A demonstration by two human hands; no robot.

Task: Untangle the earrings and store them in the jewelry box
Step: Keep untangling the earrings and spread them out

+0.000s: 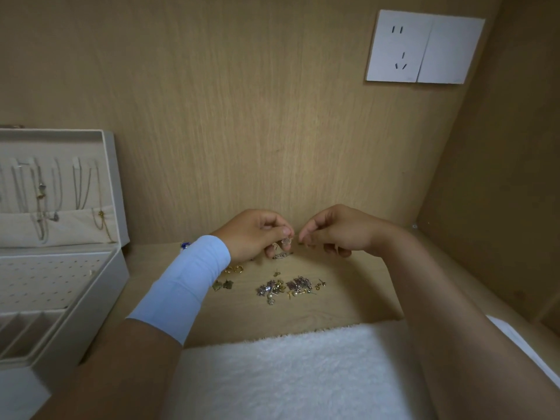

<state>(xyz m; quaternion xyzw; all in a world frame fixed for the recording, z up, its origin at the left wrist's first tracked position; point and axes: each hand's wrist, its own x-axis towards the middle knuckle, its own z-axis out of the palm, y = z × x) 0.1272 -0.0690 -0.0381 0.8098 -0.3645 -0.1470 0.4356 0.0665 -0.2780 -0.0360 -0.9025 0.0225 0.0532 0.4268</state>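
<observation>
Over wooden shelf (348,292), left hand (254,234) pinches an earring (286,241).

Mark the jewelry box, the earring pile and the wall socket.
jewelry box (91,316), head view, right wall of base.
earring pile (286,287), head view, middle of cluster.
wall socket (397,47), head view, left plate.

This looks like a home, most likely a dressing nook built into bedroom furniture. A back panel (242,116) and a side panel (500,177) of pale wood-grain laminate close in a matching tabletop (348,301). A white household socket plate (400,47) sits in the back panel. An open cream jewelry box (112,183) stands at the left with necklaces (39,192) hanging in its lid, loose earrings (288,287) lie on the wood, and a fluffy white cloth (288,374) covers the near edge
</observation>
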